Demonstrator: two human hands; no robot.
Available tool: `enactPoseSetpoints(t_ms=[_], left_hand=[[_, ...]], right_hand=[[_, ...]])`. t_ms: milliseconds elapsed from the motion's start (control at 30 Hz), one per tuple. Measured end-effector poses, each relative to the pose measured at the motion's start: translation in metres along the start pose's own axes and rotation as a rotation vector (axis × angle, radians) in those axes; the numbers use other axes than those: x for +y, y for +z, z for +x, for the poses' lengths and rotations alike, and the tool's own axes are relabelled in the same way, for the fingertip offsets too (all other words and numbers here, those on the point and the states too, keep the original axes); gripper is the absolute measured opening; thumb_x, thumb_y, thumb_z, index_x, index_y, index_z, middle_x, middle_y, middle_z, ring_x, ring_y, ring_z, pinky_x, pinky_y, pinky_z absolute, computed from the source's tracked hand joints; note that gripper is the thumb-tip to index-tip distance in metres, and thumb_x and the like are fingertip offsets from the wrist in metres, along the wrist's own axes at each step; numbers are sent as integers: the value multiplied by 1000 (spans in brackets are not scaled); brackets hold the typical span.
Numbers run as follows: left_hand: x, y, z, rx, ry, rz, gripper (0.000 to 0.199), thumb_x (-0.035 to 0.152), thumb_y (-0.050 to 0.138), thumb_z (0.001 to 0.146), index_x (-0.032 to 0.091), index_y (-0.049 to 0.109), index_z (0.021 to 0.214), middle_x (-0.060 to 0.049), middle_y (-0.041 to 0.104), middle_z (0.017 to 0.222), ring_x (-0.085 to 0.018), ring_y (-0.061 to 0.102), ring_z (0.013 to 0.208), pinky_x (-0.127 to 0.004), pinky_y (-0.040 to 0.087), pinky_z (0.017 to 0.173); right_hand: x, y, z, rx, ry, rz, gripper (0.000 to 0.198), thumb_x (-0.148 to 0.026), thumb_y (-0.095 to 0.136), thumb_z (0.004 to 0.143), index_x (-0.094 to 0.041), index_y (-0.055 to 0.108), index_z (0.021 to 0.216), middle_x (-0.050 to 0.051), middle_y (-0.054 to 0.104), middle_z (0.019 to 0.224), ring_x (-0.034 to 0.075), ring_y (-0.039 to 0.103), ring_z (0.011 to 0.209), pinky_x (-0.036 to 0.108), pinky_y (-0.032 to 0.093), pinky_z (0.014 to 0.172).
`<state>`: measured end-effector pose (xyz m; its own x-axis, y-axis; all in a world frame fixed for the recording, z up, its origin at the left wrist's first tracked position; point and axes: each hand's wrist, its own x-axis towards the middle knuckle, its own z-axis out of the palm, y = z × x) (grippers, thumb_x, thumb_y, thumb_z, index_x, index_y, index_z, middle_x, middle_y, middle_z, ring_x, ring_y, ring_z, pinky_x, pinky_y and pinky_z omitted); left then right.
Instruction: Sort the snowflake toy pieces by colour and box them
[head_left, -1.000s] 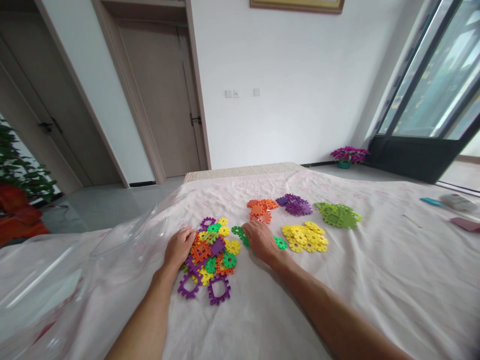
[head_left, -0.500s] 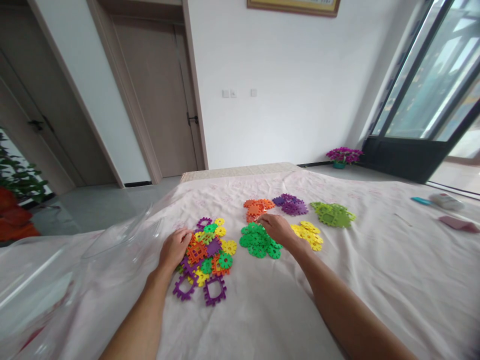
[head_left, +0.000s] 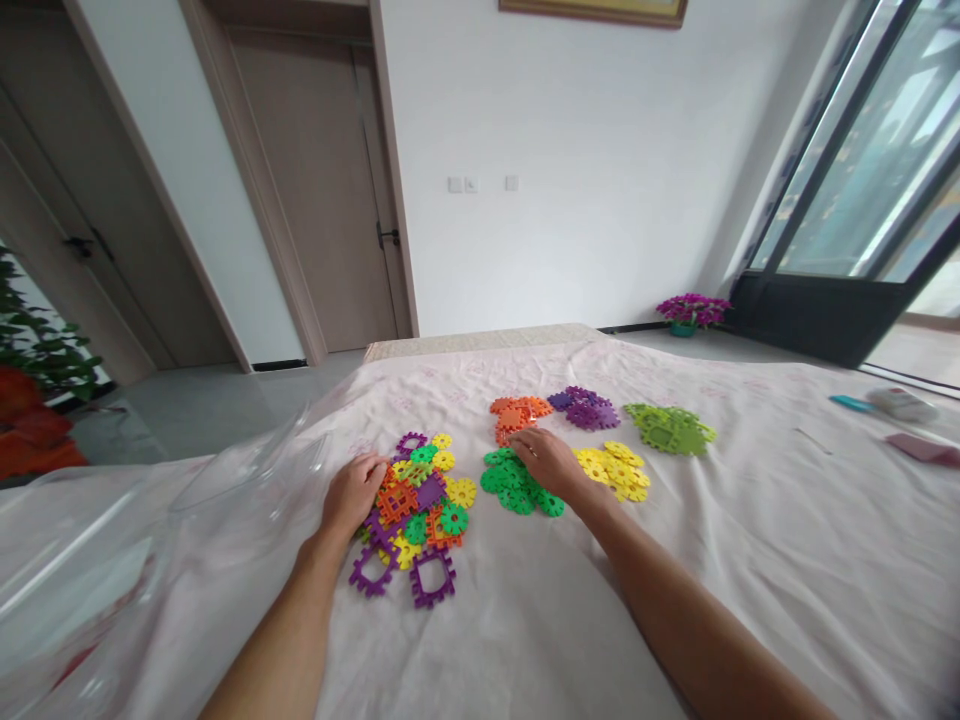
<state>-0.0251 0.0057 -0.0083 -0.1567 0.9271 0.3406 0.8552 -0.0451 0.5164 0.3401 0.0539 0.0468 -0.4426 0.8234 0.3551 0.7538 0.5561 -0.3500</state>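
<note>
At the far left, a leafy plant (head_left: 49, 335) stands beside an orange-red object (head_left: 34, 430), beyond the worktop (head_left: 495, 640) with its pale cloth. A clear plastic container (head_left: 82, 520) takes up the worktop's left side, near the left forearm. Right of that forearm lies the mixed heap (head_left: 414, 500) of purple, orange, yellow and green plastic pieces, two purple frames (head_left: 433, 577) at its near edge. Next comes the green pile (head_left: 517, 485), with the orange pile (head_left: 517, 412) just behind it. The purple pile (head_left: 589, 408) sits farther back, the yellow pile (head_left: 616, 472) nearer, and the lime pile (head_left: 671, 430) to their right. Well apart at the right are a blue-tipped item (head_left: 851, 403), a whitish object (head_left: 904, 404) and a pink piece (head_left: 924, 448).

The left hand (head_left: 356, 493) rests at the mixed heap's left edge, fingers loosely curled and covering part of it; whether it grips anything I cannot tell. The right hand (head_left: 551, 460) arches palm-down over the green pile, partly hiding the yellow one, its fingers bent; their tips are small and unclear, so a pinched piece cannot be confirmed.
</note>
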Motion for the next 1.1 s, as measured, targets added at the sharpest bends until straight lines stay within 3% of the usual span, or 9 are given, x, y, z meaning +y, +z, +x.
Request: enactPoseSetpoints(t_ms=[67,167,333,500,667,800,933,1100], left_hand=[[-1,1,0,-5,1,3,39,38,43,92,21,74,107,-7,69,128,-22,59,124,-31,42,107],[-2,1,0,-3,2,-3,38,38,43,92,21,74,106,-7,69,128,-23,59,124,-33,42,107],[-2,1,0,-1,8,-11,37,38,44,92,22,74,105,-6,69,127,-22,59,123,-32,42,107],[-5,4,1,13,20,4,39,39,43,92,20,74,106,-8,69,126,-22,60,123,-31,41,108],[-8,6,2,15,21,-5,38,38,44,92,21,75,106,-8,69,127,-22,59,124,-31,41,108],[-8,5,2,1,23,7,40,38,42,93,20,74,108,-9,68,128,-21,58,125,-31,39,109],[-7,5,2,-7,19,25,39,38,42,93,20,74,107,-8,68,128,-20,58,124,-30,39,109],[-6,4,1,-3,19,24,40,38,42,93,20,74,107,-8,68,128,-21,59,124,-31,39,109]], right_hand=[[-5,6,-2,-39,-62,0,32,-35,42,102,-21,70,109,8,71,106,19,61,100,28,40,85],[-11,10,-5,-75,-118,-40,33,-37,44,101,-21,72,98,7,72,96,19,61,95,29,40,86],[-9,6,-4,-44,-47,-43,48,-41,32,105,-19,65,80,6,69,86,17,61,85,27,40,79],[4,7,0,-93,7,-52,54,-46,23,106,-20,67,87,8,70,92,19,63,91,29,41,85],[11,8,3,-77,17,-25,49,-45,24,105,-23,66,117,8,69,121,21,61,111,32,41,95],[2,5,1,10,-15,-48,44,-41,30,105,-24,70,109,7,70,117,21,61,110,34,40,98],[-25,10,-5,63,-163,0,28,-34,48,100,-21,73,103,8,73,104,21,61,101,35,42,93],[-61,18,-13,-47,-433,112,13,-28,64,90,-23,73,96,5,73,95,21,61,94,35,42,88]])
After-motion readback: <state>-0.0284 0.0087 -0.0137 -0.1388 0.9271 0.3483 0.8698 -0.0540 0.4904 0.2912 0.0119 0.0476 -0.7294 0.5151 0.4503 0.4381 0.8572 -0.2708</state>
